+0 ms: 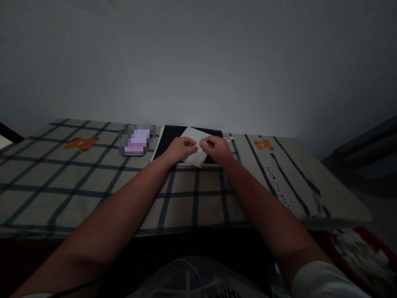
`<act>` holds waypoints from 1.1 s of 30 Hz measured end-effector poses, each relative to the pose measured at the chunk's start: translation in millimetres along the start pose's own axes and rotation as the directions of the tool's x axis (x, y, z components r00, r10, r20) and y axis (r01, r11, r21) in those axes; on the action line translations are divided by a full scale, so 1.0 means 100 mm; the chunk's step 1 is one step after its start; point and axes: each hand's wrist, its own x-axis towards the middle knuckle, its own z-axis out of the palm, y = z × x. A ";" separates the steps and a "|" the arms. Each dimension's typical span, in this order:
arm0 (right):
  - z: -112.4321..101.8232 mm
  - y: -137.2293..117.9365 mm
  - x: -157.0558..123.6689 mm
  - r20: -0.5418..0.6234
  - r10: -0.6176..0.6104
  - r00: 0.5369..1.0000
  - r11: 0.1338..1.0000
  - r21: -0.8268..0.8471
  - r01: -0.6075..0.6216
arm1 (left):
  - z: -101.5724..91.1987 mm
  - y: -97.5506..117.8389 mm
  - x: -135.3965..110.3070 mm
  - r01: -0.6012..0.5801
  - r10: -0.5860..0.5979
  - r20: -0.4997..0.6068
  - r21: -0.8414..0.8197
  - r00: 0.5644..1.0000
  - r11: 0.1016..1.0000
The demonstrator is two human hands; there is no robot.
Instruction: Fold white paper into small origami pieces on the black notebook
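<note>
A sheet of white paper (192,133), partly folded, lies on a black-covered notebook (169,140) at the middle of the table. My left hand (181,149) pinches the paper from the left, thumb and fingers pressed together. From the right, my right hand (217,148) pinches it too, its fingertips close to those of the left. A pointed corner of the paper hangs toward me below both hands. The fingers cover part of the folds, so their exact shape is hidden.
A phone (138,140) with a lit, blurred screen lies left of the notebook. The checked tablecloth (182,203) covers the table, which stands against a grey wall (198,62). Below the table's right edge is a red container (369,244) with crumpled pale things in it.
</note>
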 end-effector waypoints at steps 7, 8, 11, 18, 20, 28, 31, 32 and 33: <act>0.03 0.04 0.01 0.001 -0.077 0.997 0.997 0.002 0.077 | 0.00 0.00 -0.01 -0.032 0.033 -0.022 0.033 0.999 0.999; 0.04 0.05 0.01 0.009 -0.049 0.999 0.999 0.016 0.049 | 0.00 0.00 -0.01 -0.034 0.035 -0.029 0.045 0.999 0.998; 0.06 0.08 0.01 0.045 0.049 0.998 0.997 0.063 -0.052 | -0.01 0.00 -0.01 -0.044 0.048 -0.052 0.071 0.998 0.997; 0.08 0.07 -0.01 0.036 0.095 0.995 0.994 0.051 -0.097 | 0.01 0.02 -0.04 -0.064 0.067 -0.041 0.065 0.997 0.996; 0.09 0.05 -0.01 0.008 0.062 0.998 0.998 -0.006 -0.062 | 0.01 0.03 -0.05 -0.065 0.068 -0.045 0.065 0.997 0.996; 0.09 0.05 -0.01 -0.026 0.011 1.000 0.994 -0.112 -0.014 | 0.04 0.01 -0.03 -0.005 0.006 -0.049 0.003 0.999 1.000; 0.07 0.07 0.00 -0.029 0.044 0.999 0.994 -0.095 -0.046 | 0.05 0.01 -0.04 0.009 -0.011 -0.043 -0.052 0.999 0.999; 0.06 0.07 0.01 -0.032 0.059 0.998 0.994 -0.094 -0.062 | 0.04 0.02 -0.04 0.009 -0.011 -0.030 -0.069 0.999 0.998; 0.05 0.07 0.01 -0.037 0.073 0.997 0.993 -0.091 -0.076 | 0.04 0.02 -0.04 0.005 -0.006 -0.013 -0.081 1.000 0.997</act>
